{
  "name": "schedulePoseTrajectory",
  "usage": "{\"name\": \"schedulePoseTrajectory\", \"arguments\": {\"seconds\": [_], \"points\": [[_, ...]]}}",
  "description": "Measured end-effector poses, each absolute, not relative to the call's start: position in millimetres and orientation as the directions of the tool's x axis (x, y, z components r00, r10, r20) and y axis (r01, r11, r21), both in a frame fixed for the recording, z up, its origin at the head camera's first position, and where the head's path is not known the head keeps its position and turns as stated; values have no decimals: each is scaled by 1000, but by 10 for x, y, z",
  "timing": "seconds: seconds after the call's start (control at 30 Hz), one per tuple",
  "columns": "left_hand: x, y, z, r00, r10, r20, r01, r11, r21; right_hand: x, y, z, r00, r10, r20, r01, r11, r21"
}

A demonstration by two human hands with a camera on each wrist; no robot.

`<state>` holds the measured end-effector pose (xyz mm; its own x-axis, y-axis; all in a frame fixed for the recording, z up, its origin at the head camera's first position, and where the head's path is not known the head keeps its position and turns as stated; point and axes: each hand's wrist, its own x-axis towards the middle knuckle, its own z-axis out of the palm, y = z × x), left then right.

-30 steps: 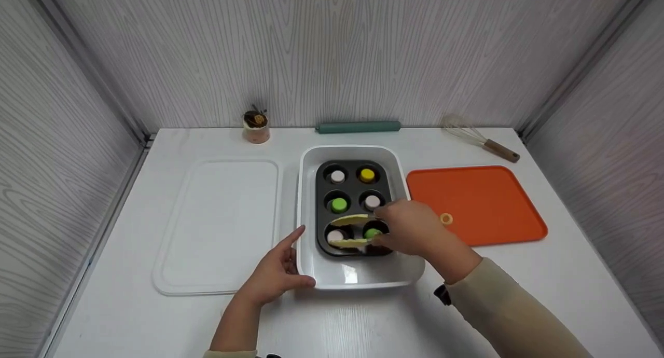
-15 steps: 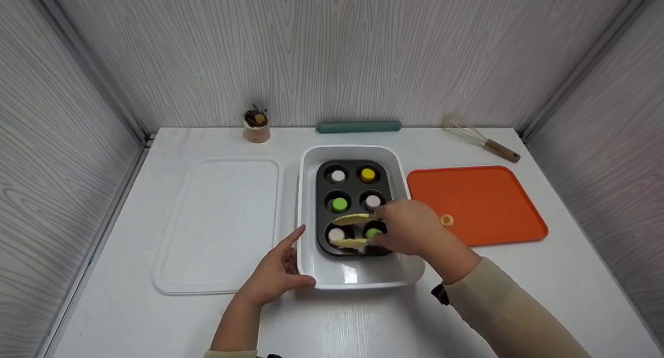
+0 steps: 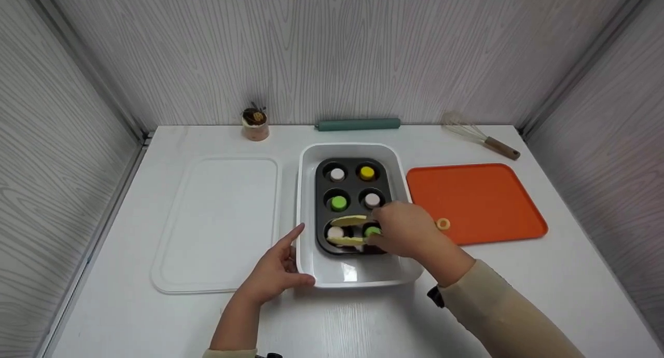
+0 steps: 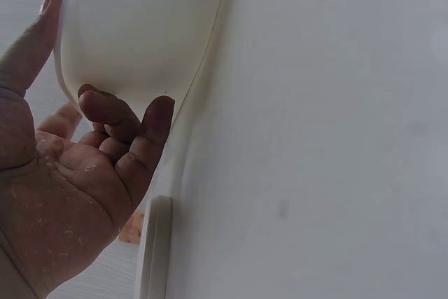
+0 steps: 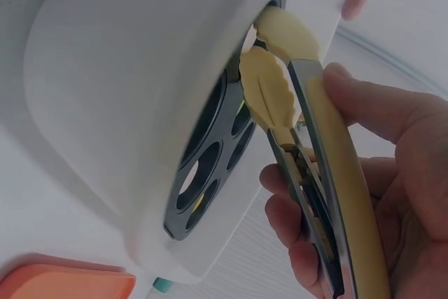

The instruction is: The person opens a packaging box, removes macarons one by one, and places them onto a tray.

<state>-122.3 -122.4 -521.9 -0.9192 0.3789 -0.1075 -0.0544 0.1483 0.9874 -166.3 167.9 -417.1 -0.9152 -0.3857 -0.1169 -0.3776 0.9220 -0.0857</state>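
The worktop [image 3: 129,316] was plain white and boxed in on three sides by pale wood-grain walls [image 3: 332,52]. Along the back edge stood a small cup [image 3: 255,124] with something brown on top, a green rolling pin [image 3: 359,124] lying flat, and a whisk [image 3: 480,135] with a wooden handle. A flat white lid [image 3: 218,223] lay to the left of a white dish [image 3: 306,192], and an orange tray [image 3: 482,197] lay to the right, with a small yellowish ring [image 3: 442,223] on its near left part. Inside the dish sat a dark muffin tin [image 3: 353,189] with a round piece in each of its six cups: pale, yellow, green, pale, then a pale one [image 3: 335,233] and a green one [image 3: 372,232] in the near row. The right hand [image 3: 407,229] covered the tin's near right corner, and from the right wrist the cups were seen only edge-on. The left wrist view showed little besides palm and the dish's rounded outside. The tongs [image 3: 350,230] had yellow leaf-shaped tips on metal arms, and they hung over the near row of the tin, tips apart around the near left cup. The right hand's fingers [image 5: 364,106] were curled round the tongs' arms, gripping them. The left hand [image 3: 275,272] rested against the dish's near left corner, thumb along the wall, fingers [image 4: 122,113] lightly bent against its underside.
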Motion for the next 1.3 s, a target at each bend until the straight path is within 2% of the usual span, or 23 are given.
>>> {"name": "schedulePoseTrajectory", "arguments": {"seconds": [0.47, 0.8, 1.3], "points": [[-1218, -1219, -5229, -922, 370, -114, -57, 161, 985, -1648, 1721, -4250, -934, -330, -134, -313, 941, -131], [-1209, -1203, -5222, -921, 372, -116, -65, 147, 987, -1613, 1756, -4235, -934, -345, -95, -332, 935, -127], [-1221, -1242, -5251, -915, 390, -101, -55, 128, 990, -1699, 2104, -3915, -951, -309, -26, -290, 915, -282]]}}
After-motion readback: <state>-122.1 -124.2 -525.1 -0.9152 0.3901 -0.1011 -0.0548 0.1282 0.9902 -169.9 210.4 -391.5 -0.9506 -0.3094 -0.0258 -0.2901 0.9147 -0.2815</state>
